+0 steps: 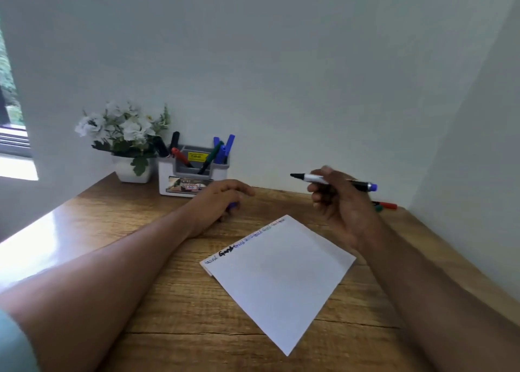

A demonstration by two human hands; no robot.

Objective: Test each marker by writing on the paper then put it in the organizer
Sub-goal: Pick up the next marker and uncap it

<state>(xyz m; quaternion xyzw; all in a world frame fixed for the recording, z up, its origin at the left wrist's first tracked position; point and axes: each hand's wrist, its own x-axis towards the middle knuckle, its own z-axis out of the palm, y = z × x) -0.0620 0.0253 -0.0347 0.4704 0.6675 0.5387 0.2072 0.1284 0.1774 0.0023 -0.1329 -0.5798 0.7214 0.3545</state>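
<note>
My right hand (342, 205) holds an uncapped blue marker (315, 178) above the table, tip pointing left, blue end to the right. My left hand (216, 203) rests on the table with its fingers curled over a small blue piece (233, 205), likely the marker's cap. The white paper (281, 276) lies turned like a diamond between my arms, with several short written words along its upper left edge. The grey and white organizer (194, 172) stands at the back against the wall, holding black, red, green and blue markers.
A white pot of white flowers (126, 138) stands left of the organizer. A red marker (389, 205) and a green marker (378, 208) lie on the wooden table (140, 231) behind my right hand, near the right wall. A window is at the far left.
</note>
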